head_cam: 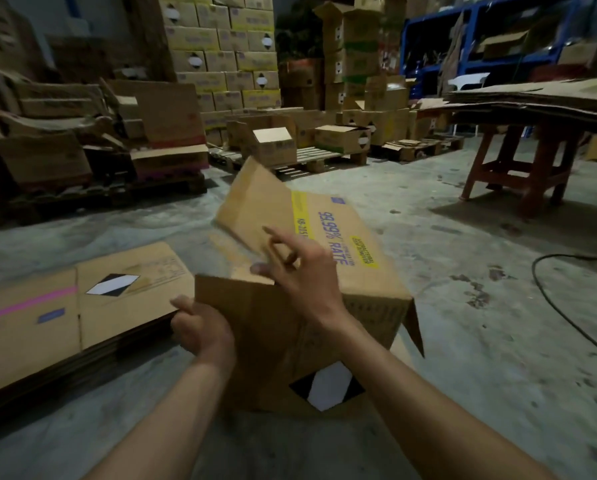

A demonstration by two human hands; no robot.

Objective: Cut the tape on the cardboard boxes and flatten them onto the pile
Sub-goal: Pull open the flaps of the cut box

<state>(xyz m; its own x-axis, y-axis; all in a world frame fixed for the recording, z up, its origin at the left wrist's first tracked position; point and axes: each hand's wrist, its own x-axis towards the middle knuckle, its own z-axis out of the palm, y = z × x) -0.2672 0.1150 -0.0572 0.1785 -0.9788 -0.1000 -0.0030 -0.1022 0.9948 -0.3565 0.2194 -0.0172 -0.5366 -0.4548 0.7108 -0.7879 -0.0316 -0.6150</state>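
My left hand [200, 327] grips the box [290, 341] at its centre-frame corner; my right hand [300, 271], fingers spread, touches the raised flap [255, 202]. I judge that one-handed hold could slip, dropping the box short of the pile [82, 306] at left.

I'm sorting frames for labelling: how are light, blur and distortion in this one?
Head view: dim warehouse light with dark corners; the raised flap and the right hand are motion-smeared, the left hand less so; print on the held box stays readable; wide-angle bending curves the edges.
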